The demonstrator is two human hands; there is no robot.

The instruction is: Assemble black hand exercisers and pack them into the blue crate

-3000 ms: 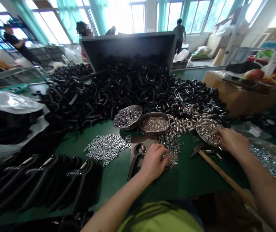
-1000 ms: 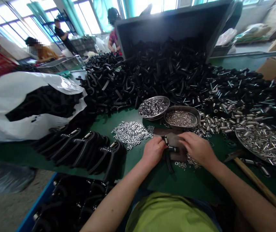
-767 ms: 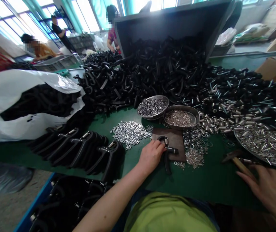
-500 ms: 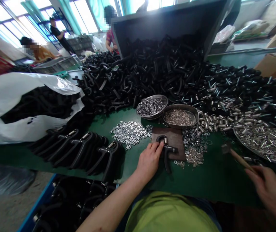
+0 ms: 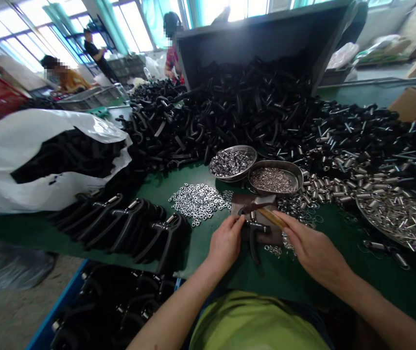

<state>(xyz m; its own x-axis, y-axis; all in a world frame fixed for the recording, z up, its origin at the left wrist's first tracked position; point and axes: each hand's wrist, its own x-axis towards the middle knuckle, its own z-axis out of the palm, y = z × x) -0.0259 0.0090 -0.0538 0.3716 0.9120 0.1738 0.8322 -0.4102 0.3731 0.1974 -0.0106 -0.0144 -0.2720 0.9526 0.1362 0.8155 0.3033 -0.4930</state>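
A black hand gripper (image 5: 253,240) with a small spring lies on a dark brown pad (image 5: 239,206) on the green table. My left hand (image 5: 226,243) pinches its left handle and holds it down. My right hand (image 5: 312,250) is closed round the wooden handle of a hammer (image 5: 262,208), whose head hovers just above the spring end of the hand gripper.
Two metal bowls (image 5: 275,179) of small parts stand behind the pad. Loose nuts (image 5: 197,200), rings and springs (image 5: 390,209) lie around. A huge heap of black handles (image 5: 237,112) spills from a grey bin. Finished grippers (image 5: 128,226) line up at left. Other people work at the far left.
My right hand reached right, took up the hammer from the table and brought it over the pad. My left hand stayed on the black hand gripper.
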